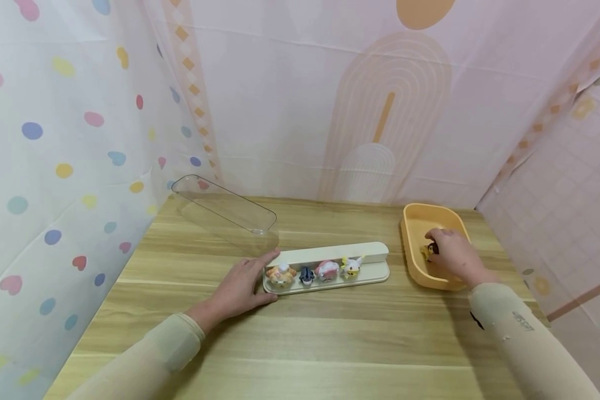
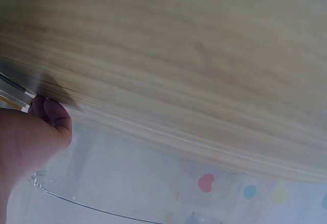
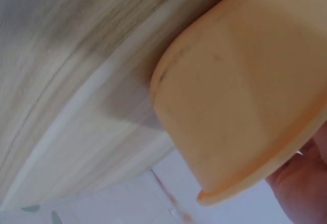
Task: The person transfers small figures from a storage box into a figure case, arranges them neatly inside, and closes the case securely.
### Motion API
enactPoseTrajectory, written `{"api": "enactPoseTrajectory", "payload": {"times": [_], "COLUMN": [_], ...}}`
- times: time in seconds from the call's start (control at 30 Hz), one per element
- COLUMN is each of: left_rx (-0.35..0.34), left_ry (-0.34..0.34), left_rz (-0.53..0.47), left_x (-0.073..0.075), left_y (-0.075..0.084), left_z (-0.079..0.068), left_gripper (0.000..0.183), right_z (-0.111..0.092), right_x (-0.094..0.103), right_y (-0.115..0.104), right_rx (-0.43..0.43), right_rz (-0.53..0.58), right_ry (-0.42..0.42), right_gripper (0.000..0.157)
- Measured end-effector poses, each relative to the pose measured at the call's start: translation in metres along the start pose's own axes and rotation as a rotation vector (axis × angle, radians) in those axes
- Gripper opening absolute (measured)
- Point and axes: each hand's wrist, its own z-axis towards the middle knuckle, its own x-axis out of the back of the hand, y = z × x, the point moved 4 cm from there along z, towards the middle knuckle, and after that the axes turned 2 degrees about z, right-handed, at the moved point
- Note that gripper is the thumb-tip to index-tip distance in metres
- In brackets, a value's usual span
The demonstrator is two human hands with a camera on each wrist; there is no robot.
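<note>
My left hand holds the left end of a cream two-step display base, thumb at the front and fingers at the back. In a row on its lower step stand small toy figures: an orange-and-white one, a dark grey one, a pink-and-white one and a white-and-yellow one. My right hand reaches inside an orange plastic basin and pinches a brown-and-yellow figure, partly hidden by the fingers. In the right wrist view the basin wall covers most of that hand.
A clear plastic cover lies at the table's back left, its open rim upward. The wooden table ends against a patterned cloth behind, with more cloth on both sides.
</note>
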Motion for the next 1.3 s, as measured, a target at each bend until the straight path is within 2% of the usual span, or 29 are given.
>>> {"api": "enactPoseTrajectory", "payload": {"times": [0.1,0.27,0.6,0.7,0.87,0.93,1.0,1.17,1.3], "left_rx": [0.005,0.004,0.007,0.009,0.010,0.011,0.011,0.011,0.014], "left_ry": [-0.003,-0.001,0.004,0.003,0.001,0.000,0.000,-0.004,-0.006], "left_rz": [-0.005,0.000,0.004,0.010,0.008,0.007,0.007,0.004,0.006], "left_x": [0.001,0.001,0.000,0.000,0.000,-0.001,-0.001,-0.001,-0.001], "left_y": [0.001,0.000,0.000,0.000,0.000,0.000,0.000,-0.001,-0.001], "left_z": [0.000,-0.001,-0.002,-0.002,-0.001,-0.001,-0.001,0.000,-0.001], "left_gripper": [0.104,0.104,0.104,0.104,0.104,0.104,0.105,0.105,0.104], "right_z": [0.001,0.001,-0.009,-0.008,-0.007,-0.008,-0.011,-0.017,-0.018], "right_x": [-0.001,-0.004,-0.003,-0.005,-0.009,-0.011,-0.012,-0.010,-0.005], "right_y": [-0.002,0.000,0.012,0.012,0.007,0.007,0.007,0.013,0.015], "right_rx": [-0.012,-0.082,-0.284,-0.257,-0.123,-0.100,-0.108,-0.172,-0.216], "right_rz": [0.045,0.128,0.166,0.209,0.239,0.215,0.184,0.102,0.058], "right_ry": [0.026,0.033,0.028,0.052,0.091,0.060,-0.007,-0.168,-0.220], "right_gripper": [0.055,0.068,0.075,0.070,0.067,0.068,0.071,0.080,0.066]}}
